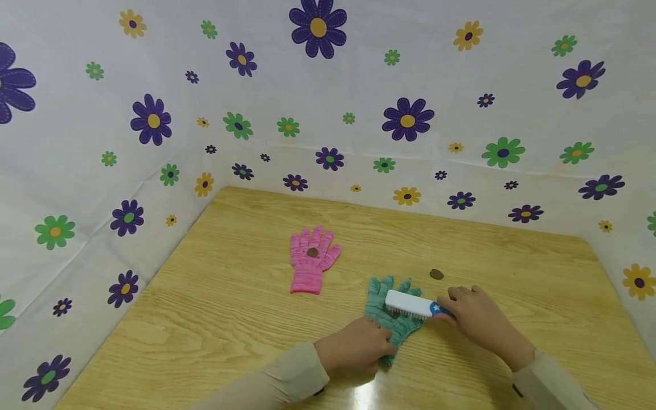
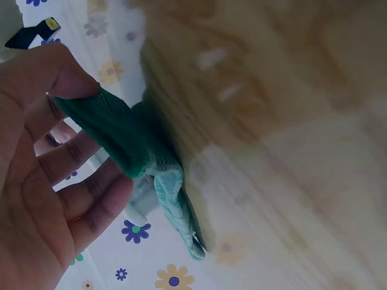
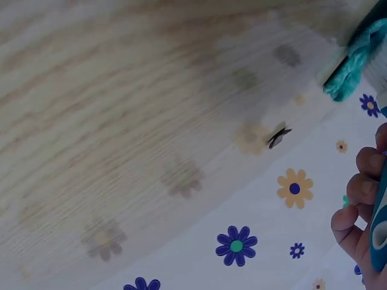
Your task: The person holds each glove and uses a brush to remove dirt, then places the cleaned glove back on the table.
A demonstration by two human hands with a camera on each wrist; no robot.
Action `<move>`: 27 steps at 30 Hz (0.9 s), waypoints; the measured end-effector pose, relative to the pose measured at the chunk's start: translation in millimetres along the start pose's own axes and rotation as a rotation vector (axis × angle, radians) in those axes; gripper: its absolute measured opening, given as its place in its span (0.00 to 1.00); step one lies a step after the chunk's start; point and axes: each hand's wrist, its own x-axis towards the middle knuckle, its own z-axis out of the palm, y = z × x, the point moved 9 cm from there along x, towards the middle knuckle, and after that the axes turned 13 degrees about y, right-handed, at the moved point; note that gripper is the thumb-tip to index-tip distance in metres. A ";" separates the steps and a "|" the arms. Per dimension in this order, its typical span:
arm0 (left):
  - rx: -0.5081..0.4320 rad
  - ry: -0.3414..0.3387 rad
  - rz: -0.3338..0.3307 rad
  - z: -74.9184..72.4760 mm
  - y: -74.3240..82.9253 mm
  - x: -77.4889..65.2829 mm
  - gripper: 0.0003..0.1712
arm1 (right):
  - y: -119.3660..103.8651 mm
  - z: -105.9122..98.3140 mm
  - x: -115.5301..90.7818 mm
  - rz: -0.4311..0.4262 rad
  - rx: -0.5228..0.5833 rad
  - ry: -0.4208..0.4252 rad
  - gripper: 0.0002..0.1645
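Flower-printed sheet (image 1: pixel 446 80) formed the back and side walls around a wood-grain tabletop (image 1: pixel 241 250). Entries run left to right, head view.

Pink glove (image 1: pixel 308 270): lay flat, fingers pointing away, with a brown patch (image 1: pixel 312 252) on its palm area. Could not tell whether the patch was a stain or a loose bit; if loose, a bump to the glove could shift it.

Left hand (image 1: pixel 355 348): pinched the green glove (image 1: pixel 377 310) near its cuff, between thumb and fingers. Left wrist view showed the cloth raised there and sloping down to the tabletop. Judged risk: with only this end held, a hard stroke could bunch the knit or pull the finger end askew.

Brush (image 1: pixel 410 303): across the green glove's palm, white back up, bristles down. Judged risks: bristles could snag the knit and drag the glove; a stroke carried too far toward the cuff could scrape the left hand, which was near.

Brown piece (image 1: pixel 436 274): on the tabletop, just beyond the green glove and apart from it. Lying near the right hand (image 1: pixel 479 316), it could be knocked aside by a wide swing.

Right hand: fingers wrapped about the blue handle. Both hands were thus occupied; a loose grip here could let the brush roll on the uneven cloth.
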 end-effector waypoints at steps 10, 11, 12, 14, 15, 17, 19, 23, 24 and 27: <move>0.036 0.040 -0.009 0.0 -2.2 2.1 0.11 | 31.4 8.2 -0.7 0.286 0.058 -0.067 0.12; 0.035 0.037 -0.008 0.1 -1.8 1.7 0.10 | 32.7 5.9 -0.5 0.288 0.056 -0.055 0.12; 0.024 0.032 -0.010 0.0 -1.7 1.2 0.11 | 31.3 2.8 0.4 0.271 0.056 -0.034 0.12; 0.019 0.028 -0.010 0.1 -1.6 0.1 0.11 | 23.4 -2.9 2.5 0.188 0.050 0.013 0.13; 0.016 0.027 -0.009 0.2 -1.8 -0.2 0.12 | 17.5 -5.7 3.6 0.140 0.050 0.032 0.14; 0.013 0.034 -0.009 0.3 -2.6 -0.6 0.12 | 3.8 -10.6 4.8 0.032 0.042 0.072 0.14; 0.014 0.038 -0.011 0.8 -3.4 -0.6 0.12 | -7.8 -12.3 4.7 -0.045 0.056 0.085 0.15; 0.018 0.042 -0.018 1.1 -4.0 -0.4 0.11 | -19.9 -8.4 0.9 -0.105 0.084 0.043 0.15; 0.020 0.040 -0.018 1.1 -4.2 -0.4 0.11 | -21.2 -7.1 0.1 -0.110 0.088 0.034 0.15; 0.030 0.044 -0.014 -0.2 -4.4 -0.6 0.10 | -22.7 -4.2 -1.6 -0.108 0.097 0.015 0.15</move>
